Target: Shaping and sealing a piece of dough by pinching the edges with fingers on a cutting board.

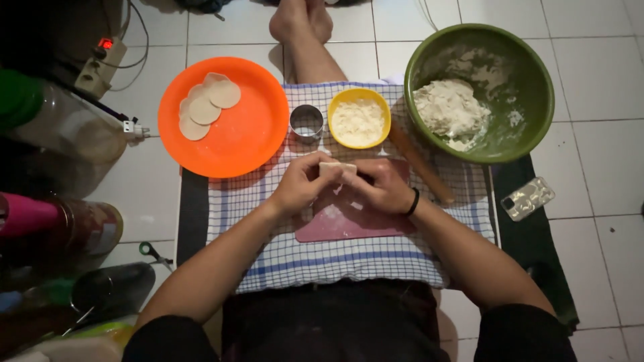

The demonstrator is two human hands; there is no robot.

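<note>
Left hand (302, 184) and right hand (384, 188) fingers pinch a small dough piece (337, 168) over the pink board (349, 224); judged soft, light, tearable, best gripped at edges.

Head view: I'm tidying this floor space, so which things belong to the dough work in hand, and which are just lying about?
In use:
left hand and right hand, both on the dough piece
pink board
round metal cutter
yellow flour bowl
green dough bowl
rolling pin
orange plate of dough rounds

Lying about:
phone
scissors
power strip
</note>
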